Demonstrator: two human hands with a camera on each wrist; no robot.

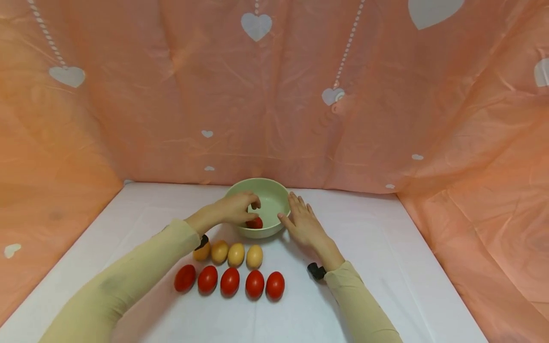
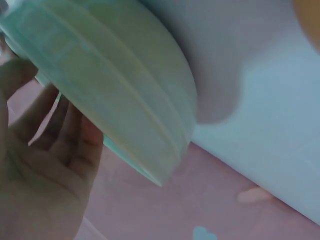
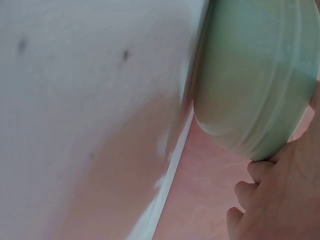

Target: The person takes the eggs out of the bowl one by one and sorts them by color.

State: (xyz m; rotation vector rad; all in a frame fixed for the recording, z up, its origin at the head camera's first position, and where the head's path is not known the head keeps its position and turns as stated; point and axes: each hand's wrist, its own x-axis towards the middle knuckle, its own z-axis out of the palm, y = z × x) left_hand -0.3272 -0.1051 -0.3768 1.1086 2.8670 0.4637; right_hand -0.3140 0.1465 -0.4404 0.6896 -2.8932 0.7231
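A pale green bowl (image 1: 274,200) stands on the white table near the back wall. My left hand (image 1: 236,207) reaches over its left rim, with thumb and forefinger apart. Just below that thumb, a red egg (image 1: 256,223) lies inside the bowl against the near wall, partly hidden by the hand. In the left wrist view the fingers (image 2: 75,132) bend over the rim, and their tips are hidden. On the bowl's right side my right hand (image 1: 304,226) rests with straight fingers along the outer rim, its thumb toward the near edge.
Four-sided pink-orange cloth (image 1: 266,119) with white hearts hangs behind and beside the table. In front of the bowl lies a row of several yellow eggs (image 1: 236,255), the leftmost partly behind my left wrist. Nearer still is a row of several red eggs (image 1: 230,282).
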